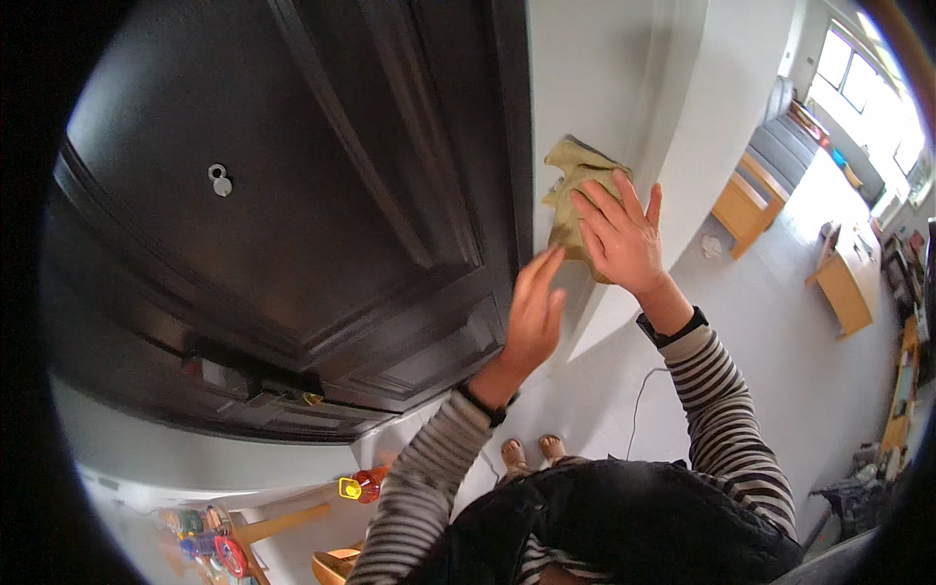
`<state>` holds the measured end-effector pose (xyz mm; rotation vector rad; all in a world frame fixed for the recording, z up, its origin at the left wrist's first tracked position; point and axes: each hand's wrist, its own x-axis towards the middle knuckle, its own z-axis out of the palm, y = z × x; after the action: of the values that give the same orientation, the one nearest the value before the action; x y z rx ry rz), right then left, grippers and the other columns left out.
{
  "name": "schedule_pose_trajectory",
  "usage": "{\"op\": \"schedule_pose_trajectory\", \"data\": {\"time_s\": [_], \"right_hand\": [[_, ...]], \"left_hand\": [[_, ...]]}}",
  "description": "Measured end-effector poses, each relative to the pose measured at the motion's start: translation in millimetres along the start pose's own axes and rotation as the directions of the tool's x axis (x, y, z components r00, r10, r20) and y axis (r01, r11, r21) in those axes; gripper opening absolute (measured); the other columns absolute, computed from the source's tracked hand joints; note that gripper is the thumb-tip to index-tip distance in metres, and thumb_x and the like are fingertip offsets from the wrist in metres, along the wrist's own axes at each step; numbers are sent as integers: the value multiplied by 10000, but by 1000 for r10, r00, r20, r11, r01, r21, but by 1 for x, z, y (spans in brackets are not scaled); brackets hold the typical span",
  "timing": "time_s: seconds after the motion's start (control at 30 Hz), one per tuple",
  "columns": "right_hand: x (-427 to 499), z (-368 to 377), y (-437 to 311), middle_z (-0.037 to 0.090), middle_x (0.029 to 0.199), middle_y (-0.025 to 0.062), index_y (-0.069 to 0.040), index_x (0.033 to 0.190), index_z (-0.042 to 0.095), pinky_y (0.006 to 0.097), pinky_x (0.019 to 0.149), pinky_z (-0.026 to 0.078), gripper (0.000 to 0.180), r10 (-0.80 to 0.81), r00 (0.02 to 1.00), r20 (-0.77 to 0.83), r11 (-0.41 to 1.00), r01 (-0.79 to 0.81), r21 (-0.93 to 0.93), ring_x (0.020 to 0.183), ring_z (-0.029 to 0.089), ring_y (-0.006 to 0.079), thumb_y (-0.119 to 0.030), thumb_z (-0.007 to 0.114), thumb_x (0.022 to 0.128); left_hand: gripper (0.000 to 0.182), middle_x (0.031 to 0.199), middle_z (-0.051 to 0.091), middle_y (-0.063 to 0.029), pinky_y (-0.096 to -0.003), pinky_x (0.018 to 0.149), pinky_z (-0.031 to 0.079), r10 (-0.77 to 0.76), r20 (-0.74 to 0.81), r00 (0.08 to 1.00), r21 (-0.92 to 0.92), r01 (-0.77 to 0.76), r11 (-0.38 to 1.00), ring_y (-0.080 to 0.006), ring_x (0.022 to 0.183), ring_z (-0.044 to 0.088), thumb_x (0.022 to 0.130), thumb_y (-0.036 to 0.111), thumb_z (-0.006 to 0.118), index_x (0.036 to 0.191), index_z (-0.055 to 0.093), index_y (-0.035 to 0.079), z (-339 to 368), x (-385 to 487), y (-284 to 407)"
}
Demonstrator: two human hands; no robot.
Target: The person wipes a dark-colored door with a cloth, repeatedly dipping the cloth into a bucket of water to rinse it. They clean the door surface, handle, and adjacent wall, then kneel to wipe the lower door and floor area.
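A yellow-green cloth (pixel 574 186) lies spread against the white wall beside the dark door frame. My right hand (pixel 618 238) presses flat on it with the fingers apart, covering its lower right part. My left hand (pixel 535 311) is raised beside the frame's edge, its fingertips near the cloth's lower left edge; whether they touch it I cannot tell. No object shows in the left hand, which is slightly blurred. The dark panelled door (pixel 292 183) fills the left of the view, with a small round metal peephole cover (pixel 221 186) on it.
A door handle and lock (pixel 248 384) jut from the door. A bottle with a yellow cap (pixel 365 485) stands at lower left, near a shelf of small items. A cable (pixel 640 409) runs over the floor. Wooden furniture (pixel 753 201) stands beyond the wall's corner.
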<state>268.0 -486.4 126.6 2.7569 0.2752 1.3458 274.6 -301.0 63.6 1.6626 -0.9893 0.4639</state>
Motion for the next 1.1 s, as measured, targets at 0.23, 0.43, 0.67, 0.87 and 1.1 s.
{"op": "schedule_pose_trajectory", "data": {"time_s": [0.23,0.43,0.67,0.87,1.1], "right_hand": [[-17,-23,18,505,1420,102,-54,1358,534,542,1186,61,421,5,1000,-5,982,-4,191,1428,325,301,-143,507,947],[-58,8,24,365,1474,241,15,1342,500,590,1155,171,447,29,972,-233,945,49,323,1392,324,442,-81,566,910],[-44,69,29,360,1432,319,51,1234,525,613,1138,200,405,23,894,-447,906,171,388,1395,272,487,-233,524,945],[-28,88,31,473,1361,275,15,1147,554,609,1113,188,397,-59,839,-541,914,264,310,1416,231,489,-227,528,832],[-72,94,37,264,1482,310,3,1265,367,610,1163,142,431,-42,877,-478,815,307,492,1437,148,494,-96,417,849]], "left_hand": [[483,1460,339,-321,-506,1155,228,311,-135,941,-72,-323,944,-491,1352,331,988,219,477,1406,440,-20,86,66,-33],[549,1380,355,-392,-641,1107,194,258,-306,916,219,-196,956,-550,1336,305,958,425,505,1250,536,-39,126,81,-52],[705,1383,292,-428,-657,1104,194,89,-298,950,150,-46,988,-609,1306,268,888,354,633,1335,337,-104,172,18,-116],[738,1402,236,-435,-588,1133,196,-444,-85,892,-9,444,896,-597,1324,231,854,249,695,1356,305,-125,191,-90,-143],[838,1376,220,-464,-621,1109,156,-229,-64,971,2,229,973,-619,1334,173,860,524,629,1304,362,-134,162,-44,-141]]}}
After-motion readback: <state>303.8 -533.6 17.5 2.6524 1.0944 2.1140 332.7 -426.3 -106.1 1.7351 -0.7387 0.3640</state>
